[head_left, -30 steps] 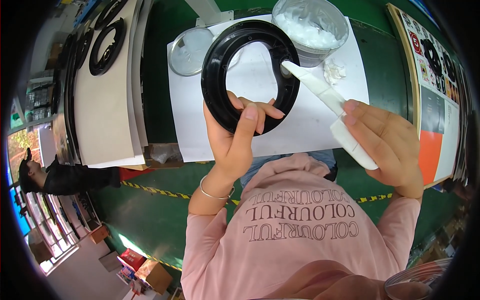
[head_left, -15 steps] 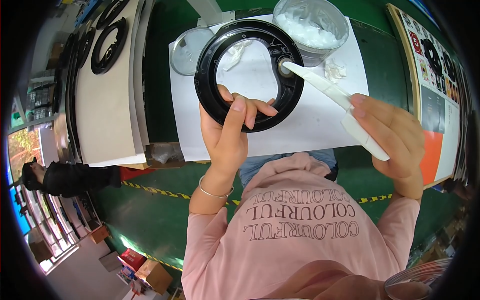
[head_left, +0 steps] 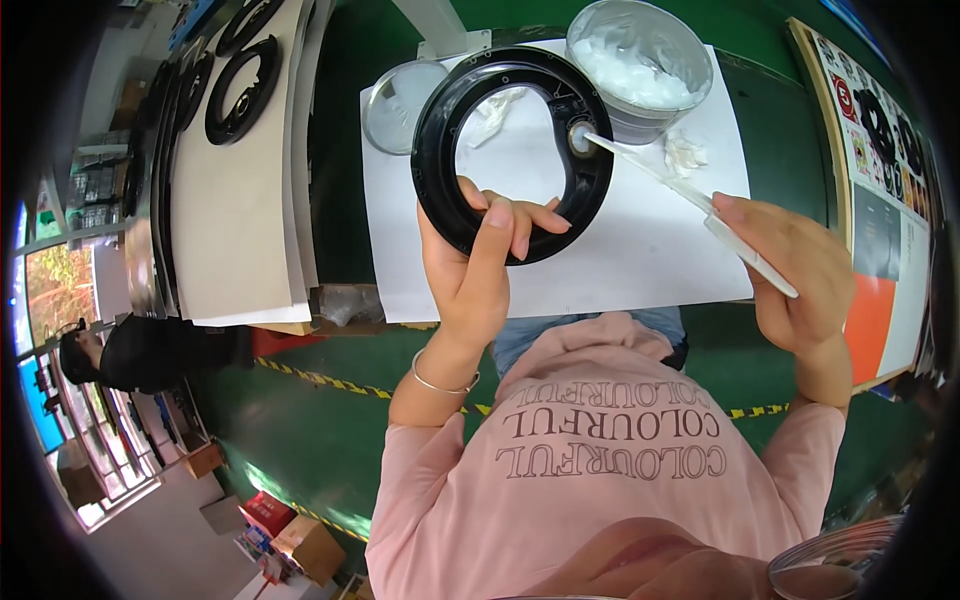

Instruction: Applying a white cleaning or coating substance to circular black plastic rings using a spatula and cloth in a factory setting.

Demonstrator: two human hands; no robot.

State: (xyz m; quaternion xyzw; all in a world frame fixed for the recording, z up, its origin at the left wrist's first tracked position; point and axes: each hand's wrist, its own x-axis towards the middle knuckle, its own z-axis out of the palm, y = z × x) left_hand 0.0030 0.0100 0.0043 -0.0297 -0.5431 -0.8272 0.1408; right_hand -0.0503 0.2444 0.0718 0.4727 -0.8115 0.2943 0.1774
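My left hand grips a black ring-shaped plastic housing by its lower rim, with the thumb in front and fingers curled through the opening. The ring is held over a white sheet. On its right side is a small round recess with something pale inside. A white plastic spatula slants from that recess down to my right hand, whose fingers are closed round its handle. The spatula's tip meets the recess, its narrow edge toward me.
Beyond the ring stands a clear tub of white paste. A clear round lid and crumpled tissues lie on the sheet. At left, more black rings rest on cardboard sheets. A printed board stands right.
The spatula has rolled from showing its broad side to showing its thin edge, and its tip stays at the recess. The whole view has shifted slightly, moving things rightward in the picture.
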